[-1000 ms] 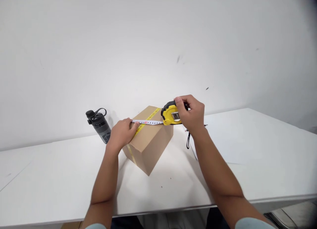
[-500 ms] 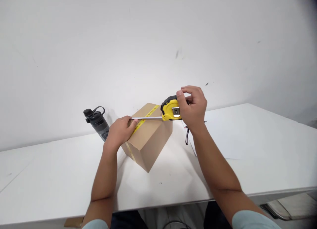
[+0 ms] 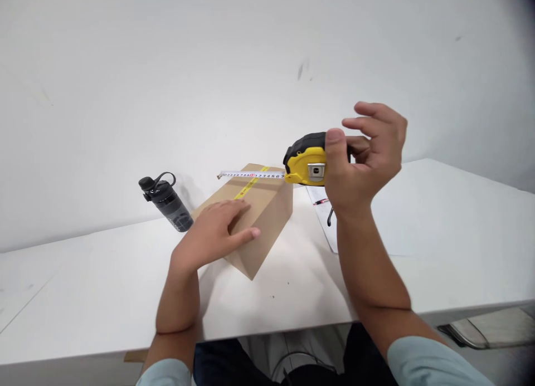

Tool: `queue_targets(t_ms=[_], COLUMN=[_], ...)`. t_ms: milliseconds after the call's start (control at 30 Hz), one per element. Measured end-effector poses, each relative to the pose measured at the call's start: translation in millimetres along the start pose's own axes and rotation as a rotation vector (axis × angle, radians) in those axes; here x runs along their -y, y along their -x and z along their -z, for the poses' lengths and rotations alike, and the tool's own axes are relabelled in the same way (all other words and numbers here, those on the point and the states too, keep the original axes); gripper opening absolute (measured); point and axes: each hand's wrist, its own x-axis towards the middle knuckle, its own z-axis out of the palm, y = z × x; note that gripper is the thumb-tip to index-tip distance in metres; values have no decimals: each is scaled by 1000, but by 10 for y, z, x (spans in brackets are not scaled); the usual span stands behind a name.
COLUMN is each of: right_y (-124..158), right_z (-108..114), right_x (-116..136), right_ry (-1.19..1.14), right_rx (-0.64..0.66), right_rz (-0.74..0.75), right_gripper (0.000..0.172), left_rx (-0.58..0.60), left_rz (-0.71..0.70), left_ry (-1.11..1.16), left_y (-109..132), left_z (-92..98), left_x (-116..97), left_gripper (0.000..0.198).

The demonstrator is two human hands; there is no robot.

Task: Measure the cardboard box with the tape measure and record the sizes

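Note:
A brown cardboard box (image 3: 271, 219) with yellow tape across its top sits on the white table. My left hand (image 3: 217, 227) lies on the box's top with the fingers spread and holds nothing. Raised to the right of the box, my right hand (image 3: 363, 157) grips a yellow and black tape measure (image 3: 307, 163) between thumb and fingers. Its white blade (image 3: 251, 175) sticks out leftward over the far part of the box, and the hooked end is free. A black strap hangs below the right hand.
A dark bottle (image 3: 167, 205) with a loop lid stands left of the box. Paper (image 3: 324, 224) and a red and black pen (image 3: 321, 201) lie to the right. The table's front edge (image 3: 284, 335) runs before my legs.
My left hand has let go of the blade's end and moved down onto the box. My right hand has lifted the tape measure up, right and nearer, with the blade still out.

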Motion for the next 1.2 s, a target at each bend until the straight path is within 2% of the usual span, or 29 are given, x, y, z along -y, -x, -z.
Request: queue_targets(t_ms=[100,200,300,467,567,733,867,1000,1067,1100,1200], right_y=[-30,-65,-117,-221,-274,-279,-238,-175,-152,-143,-130], right_z=[40,106,192,223,174,151,146,131,136,141,165], right_x=[56,89,89,148,240,295,277,306,296,279,217], right_ry=[-45,-63,-38,-79,-39,-15,-70,-128,-110,-107,-91], right_rx=[-90,-144,-202,-361,-411,-386,-361,-302,-253,-211,-10], right_rz=[17,2,-2,82,62,67,92,60,-1,-42,-177], right_gripper=[27,31,34,24,20,16,17,25,31,35,50], left_rx=[43,38,49,40,3,23,11,46,63,26,-122], left_rz=[23,35,44,62,109,185,145,91,181,271,553], left_ry=[-40,-25,-33,-99,-118,-42,6,179,302,312,140], left_y=[-36,-71,-69,-65,-84,-85,-64,-107,-158,-185,-237], left_z=[-42,-21,25,59,86,114,98,149,194,212,230], left_x=[-21,57,144,160,147,144,194,355,452,492,533], left_gripper=[73,65,65,64,62,54,48,69,78,82,93])
